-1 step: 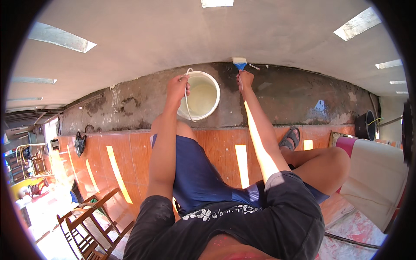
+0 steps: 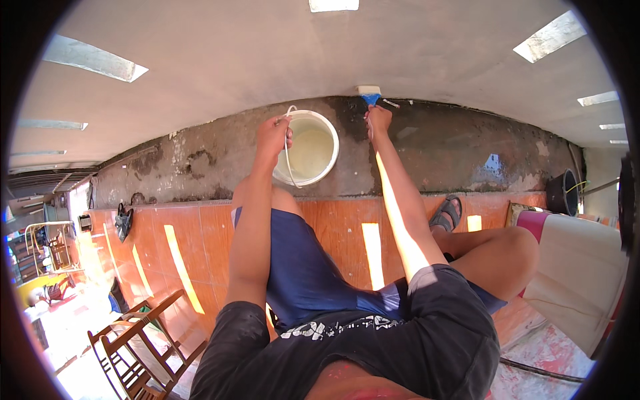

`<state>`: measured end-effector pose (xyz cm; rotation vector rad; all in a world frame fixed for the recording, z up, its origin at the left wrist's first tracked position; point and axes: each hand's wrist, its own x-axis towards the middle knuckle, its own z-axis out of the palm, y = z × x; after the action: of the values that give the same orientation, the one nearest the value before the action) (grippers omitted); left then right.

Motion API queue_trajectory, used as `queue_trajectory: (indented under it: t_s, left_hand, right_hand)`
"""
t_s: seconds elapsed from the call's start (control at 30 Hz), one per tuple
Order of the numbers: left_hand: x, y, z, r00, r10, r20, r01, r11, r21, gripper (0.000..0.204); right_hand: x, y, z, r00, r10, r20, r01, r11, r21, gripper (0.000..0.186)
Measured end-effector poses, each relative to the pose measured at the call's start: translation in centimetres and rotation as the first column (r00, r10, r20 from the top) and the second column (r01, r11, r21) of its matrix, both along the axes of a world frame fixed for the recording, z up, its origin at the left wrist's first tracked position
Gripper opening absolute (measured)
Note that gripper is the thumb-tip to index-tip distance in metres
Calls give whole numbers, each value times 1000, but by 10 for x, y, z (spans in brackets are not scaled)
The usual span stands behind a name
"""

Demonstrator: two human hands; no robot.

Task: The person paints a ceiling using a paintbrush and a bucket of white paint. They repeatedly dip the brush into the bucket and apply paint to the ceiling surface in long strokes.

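Observation:
A white bucket [image 2: 335, 143] with pale, cream-coloured liquid inside stands on the wet, dark cement strip in front of me. My left hand [image 2: 272, 135] is closed on its thin white handle [image 2: 288, 157] at the bucket's left side. To the right of the bucket, my right hand [image 2: 379, 120] grips a paintbrush [image 2: 370, 99] with a blue body and pale bristles. The bristles touch the foot of the grey wall [image 2: 373, 47], where it meets the cement strip.
A small white scrap [image 2: 392, 103] lies right of the brush. Orange tiles [image 2: 340, 227] border the cement [image 2: 227, 160]. A black bucket [image 2: 562, 192] stands far right, near a pale sheet [image 2: 577, 267]. A wooden chair [image 2: 143, 333] is at lower left; a black bag [image 2: 123, 221] lies beyond it.
The brush in my right hand has shifted very slightly up against the wall. My left hand and the white bucket stay in place.

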<state>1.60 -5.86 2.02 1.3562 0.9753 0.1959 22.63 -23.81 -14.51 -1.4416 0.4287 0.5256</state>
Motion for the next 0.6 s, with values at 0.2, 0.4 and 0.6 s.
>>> queue_trajectory:
  t_s: [0.2,0.4,0.6]
  left_hand:
    - [4,-2,-3,1000,-14,1,14,1000,-16,23]
    - [15,1,2,1000,-26,9,26,1000,-14,22]
    - [14,-1,3,1000,-20,16,20,1000,-24,22]
  right_hand:
    - [-26,-10,87,842,-144,519,-6,961,277,15]
    - [12,-2,24,819,-53,571,-44,987,154,15]
    - [6,-44,-75,995,-74,71,93,943,-320,15]
